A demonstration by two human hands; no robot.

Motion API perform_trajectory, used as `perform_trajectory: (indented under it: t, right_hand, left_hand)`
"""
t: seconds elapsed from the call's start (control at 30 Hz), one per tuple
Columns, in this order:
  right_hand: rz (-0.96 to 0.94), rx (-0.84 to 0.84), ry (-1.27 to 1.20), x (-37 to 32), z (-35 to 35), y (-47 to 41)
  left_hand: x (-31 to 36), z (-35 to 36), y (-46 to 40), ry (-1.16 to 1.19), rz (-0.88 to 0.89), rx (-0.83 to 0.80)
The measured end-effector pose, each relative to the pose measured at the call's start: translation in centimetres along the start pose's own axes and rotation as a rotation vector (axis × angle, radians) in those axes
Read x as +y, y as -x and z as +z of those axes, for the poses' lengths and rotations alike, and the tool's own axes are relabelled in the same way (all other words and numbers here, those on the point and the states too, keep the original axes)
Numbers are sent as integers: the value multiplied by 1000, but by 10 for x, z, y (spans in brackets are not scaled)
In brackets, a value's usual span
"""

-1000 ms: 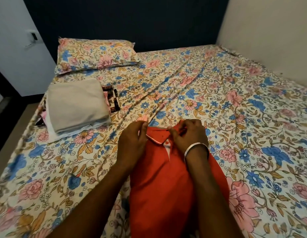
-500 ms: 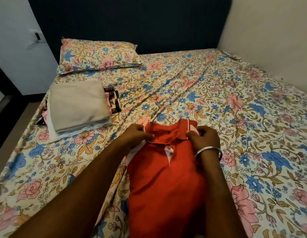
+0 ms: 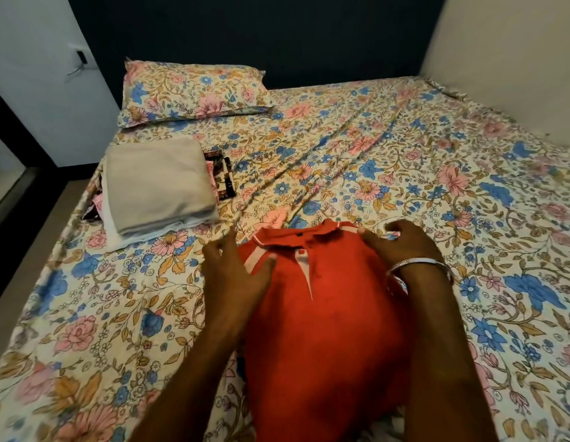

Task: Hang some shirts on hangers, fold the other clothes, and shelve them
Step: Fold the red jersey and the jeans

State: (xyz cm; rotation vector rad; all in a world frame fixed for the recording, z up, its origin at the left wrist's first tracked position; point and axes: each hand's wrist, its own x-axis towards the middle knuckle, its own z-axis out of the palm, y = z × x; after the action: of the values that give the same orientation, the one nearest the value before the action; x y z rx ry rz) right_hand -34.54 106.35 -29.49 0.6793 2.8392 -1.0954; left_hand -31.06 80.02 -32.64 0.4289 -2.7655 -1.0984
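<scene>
Folded pile [image 3: 159, 186] waits left of the red polo shirt [image 3: 321, 314]; left hand [image 3: 235, 275] and right hand [image 3: 401, 244], fingers spread, press it; shelving's unstarted, I'd say.

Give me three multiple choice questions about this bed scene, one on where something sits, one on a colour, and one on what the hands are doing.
1. Where is the folded stack relative to the pillow?
A. On top of it
B. On the bed, nearer the person than the pillow
C. On the floor

2. What colour is the polo shirt?
A. Red with white trim
B. Plain blue
C. Grey

3. What are the left hand and right hand doing?
A. Both lifting the shirt up
B. Both resting by the collar, fingers spread, no grip
C. Both holding a hanger

Answers:
1 B, the stack lies on the sheet just in front of the pillow.
2 A, red cloth with white collar edge and placket.
3 B, the shirt lies flat and the fingers are loose at its shoulders.
</scene>
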Motion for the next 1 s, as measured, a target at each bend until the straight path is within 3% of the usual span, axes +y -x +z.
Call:
perform_trajectory:
  t: [0.07, 0.13, 0.23, 0.4, 0.63, 0.73, 0.87, 1.0]
  right_hand:
    - [70, -180, 22, 5, -5, 10]
    - [109, -294, -61, 9, -5, 25]
    - [109, -265, -188, 14, -6, 37]
    - [224, -297, -343, 35, -6, 53]
    - [303, -486, -522, 33, -14, 60]
    - [294, -516, -625, 34, -8, 59]
    - [267, -565, -717, 28, -5, 51]
    - [220, -592, -743, 24, -1, 45]
  left_hand:
    - [-12, 4, 40, 141, -187, -214]
    - [-16, 11, 72, 309, -279, -325]
    - [-19, 11, 82, 365, -264, -304]
    - [-12, -12, 62, 522, -394, -407]
    - [5, -16, 64, 582, -252, -380]
    - [10, -17, 63, 645, -298, -415]
    - [5, -22, 50, 618, -395, -408]
    - [0, -20, 47, 437, -345, -448]
